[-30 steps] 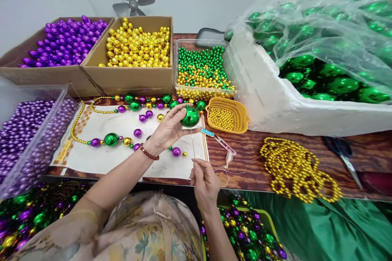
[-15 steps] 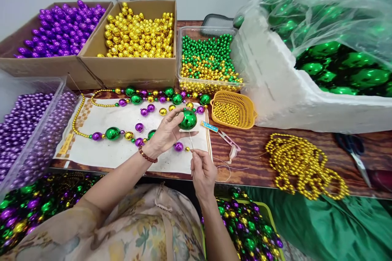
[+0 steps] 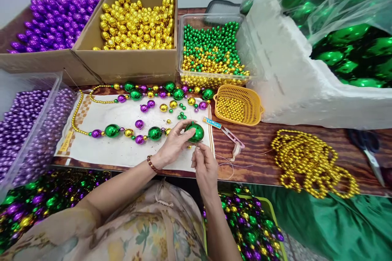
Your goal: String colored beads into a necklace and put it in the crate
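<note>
My left hand (image 3: 173, 144) grips a large shiny green ball (image 3: 195, 132) between fingers and thumb, low over the white cloth (image 3: 101, 147). Just below the ball, my right hand (image 3: 204, 165) is pinched closed on a thin needle or thread that I can barely see. A partly strung necklace (image 3: 131, 132) of gold, purple and green beads lies in a loop on the cloth to the left. Several loose purple, gold and small green beads (image 3: 171, 108) lie above my hands.
Cardboard boxes of purple (image 3: 49, 20) and gold balls (image 3: 134, 18) stand at the back, beside a clear tub of green and gold beads (image 3: 211, 53). A yellow basket (image 3: 239, 106), thread snips (image 3: 228, 134), a gold bead pile (image 3: 312, 163), scissors (image 3: 367, 147) and a bag of green balls (image 3: 337, 45) lie right.
The green ball came down from mid-air to just above the cloth. My right hand rose toward it, and the gap between the hands closed. The view tilted down.
</note>
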`<state>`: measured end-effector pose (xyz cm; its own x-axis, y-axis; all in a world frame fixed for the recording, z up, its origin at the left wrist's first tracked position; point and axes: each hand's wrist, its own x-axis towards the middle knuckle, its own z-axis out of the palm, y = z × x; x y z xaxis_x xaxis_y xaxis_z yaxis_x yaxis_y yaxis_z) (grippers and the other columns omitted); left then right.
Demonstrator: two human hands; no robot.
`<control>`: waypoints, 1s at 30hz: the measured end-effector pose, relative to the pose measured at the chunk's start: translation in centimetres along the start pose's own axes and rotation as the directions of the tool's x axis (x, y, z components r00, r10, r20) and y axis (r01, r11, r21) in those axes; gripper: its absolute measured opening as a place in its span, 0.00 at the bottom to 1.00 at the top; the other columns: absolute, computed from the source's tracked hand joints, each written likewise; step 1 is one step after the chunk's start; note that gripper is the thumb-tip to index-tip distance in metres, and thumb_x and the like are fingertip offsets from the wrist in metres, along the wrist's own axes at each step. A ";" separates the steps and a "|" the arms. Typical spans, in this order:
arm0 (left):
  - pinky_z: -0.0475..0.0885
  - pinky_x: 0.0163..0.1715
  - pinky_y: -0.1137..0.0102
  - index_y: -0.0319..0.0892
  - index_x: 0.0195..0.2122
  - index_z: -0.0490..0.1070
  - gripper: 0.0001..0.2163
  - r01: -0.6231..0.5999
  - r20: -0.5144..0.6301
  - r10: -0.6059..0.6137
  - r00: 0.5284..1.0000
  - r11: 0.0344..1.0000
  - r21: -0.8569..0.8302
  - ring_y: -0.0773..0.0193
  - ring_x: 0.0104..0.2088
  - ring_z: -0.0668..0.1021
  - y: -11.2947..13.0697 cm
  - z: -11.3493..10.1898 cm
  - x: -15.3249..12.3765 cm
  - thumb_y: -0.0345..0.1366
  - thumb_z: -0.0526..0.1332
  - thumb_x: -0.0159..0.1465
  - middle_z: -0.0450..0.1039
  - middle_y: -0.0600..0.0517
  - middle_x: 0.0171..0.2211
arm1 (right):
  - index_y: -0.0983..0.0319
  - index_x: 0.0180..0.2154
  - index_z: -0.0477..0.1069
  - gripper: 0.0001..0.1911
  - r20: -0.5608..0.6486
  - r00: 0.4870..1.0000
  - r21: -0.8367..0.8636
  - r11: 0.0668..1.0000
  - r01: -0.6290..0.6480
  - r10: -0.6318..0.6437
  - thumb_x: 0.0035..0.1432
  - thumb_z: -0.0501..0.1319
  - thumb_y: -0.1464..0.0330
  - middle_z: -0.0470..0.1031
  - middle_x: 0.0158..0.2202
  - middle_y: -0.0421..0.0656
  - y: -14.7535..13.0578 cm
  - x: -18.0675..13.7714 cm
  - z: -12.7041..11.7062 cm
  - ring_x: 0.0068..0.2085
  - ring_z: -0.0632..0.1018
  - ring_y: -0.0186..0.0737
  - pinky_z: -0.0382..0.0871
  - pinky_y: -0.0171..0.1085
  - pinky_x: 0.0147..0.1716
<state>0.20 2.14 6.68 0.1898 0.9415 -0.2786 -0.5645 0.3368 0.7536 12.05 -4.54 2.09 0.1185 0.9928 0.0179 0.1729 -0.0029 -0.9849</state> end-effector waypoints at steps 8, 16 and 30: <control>0.71 0.46 0.66 0.42 0.52 0.72 0.18 -0.099 0.170 0.006 0.985 0.830 0.548 0.62 0.45 0.75 -2.9 -0.6 1.0 0.44 0.66 0.64 0.72 0.46 0.50 | 0.62 0.34 0.72 0.17 -0.087 0.939 0.321 0.902 -0.289 0.332 0.55 0.68 0.55 0.79 0.28 0.44 2.3 -0.7 -2.4 0.22 0.76 0.36 0.67 0.33 0.22; 0.68 0.47 0.62 0.41 0.50 0.73 0.12 -0.357 0.383 0.086 0.920 -0.221 0.907 0.54 0.47 0.74 0.1 -0.9 10.6 0.33 0.52 0.72 0.72 0.43 0.47 | 0.64 0.30 0.77 0.18 -0.186 0.856 0.529 0.783 -0.327 0.483 0.41 0.75 0.58 0.75 0.22 0.40 4.0 0.8 -3.1 0.20 0.70 0.32 0.59 0.30 0.17; 0.72 0.45 0.63 0.40 0.42 0.74 0.05 -0.211 0.244 0.012 0.970 0.539 0.815 0.61 0.40 0.78 1.5 -1.3 12.5 0.30 0.60 0.66 0.76 0.47 0.40 | 0.63 0.28 0.77 0.14 -0.305 0.852 0.537 0.816 -0.214 0.425 0.44 0.72 0.61 0.70 0.20 0.38 3.6 0.6 -3.0 0.20 0.68 0.31 0.57 0.30 0.17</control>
<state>0.69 14.40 3.56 0.3732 0.9204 -0.1164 0.3102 -0.0056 0.9507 15.72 -4.36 -0.97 0.4727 0.8085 -0.3504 -0.4096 -0.1505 -0.8998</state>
